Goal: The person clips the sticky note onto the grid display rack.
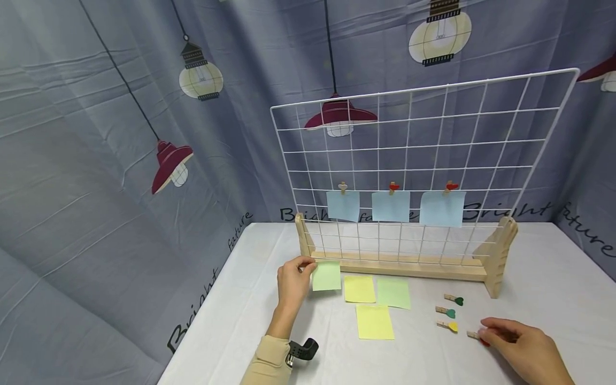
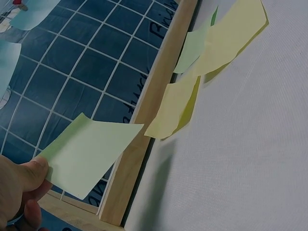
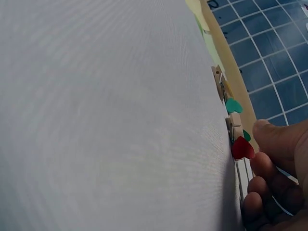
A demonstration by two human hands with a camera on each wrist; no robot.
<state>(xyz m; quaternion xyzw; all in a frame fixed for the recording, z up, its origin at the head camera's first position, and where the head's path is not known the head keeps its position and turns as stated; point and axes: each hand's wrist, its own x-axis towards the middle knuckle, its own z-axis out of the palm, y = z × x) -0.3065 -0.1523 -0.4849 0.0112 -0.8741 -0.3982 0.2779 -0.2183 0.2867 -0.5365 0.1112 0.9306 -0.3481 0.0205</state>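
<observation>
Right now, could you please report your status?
Left hand pinching raised green note. Right hand at red-heart clip, grip unclear. Nothing visibly blocking either hand.

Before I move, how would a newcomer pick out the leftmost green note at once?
Find the white wire grid standing in its wooden base. In front of that base's left end, the left hand pinches a square, light green note. The other green note lies farther right on the table; this is the only note held in a hand.
</observation>
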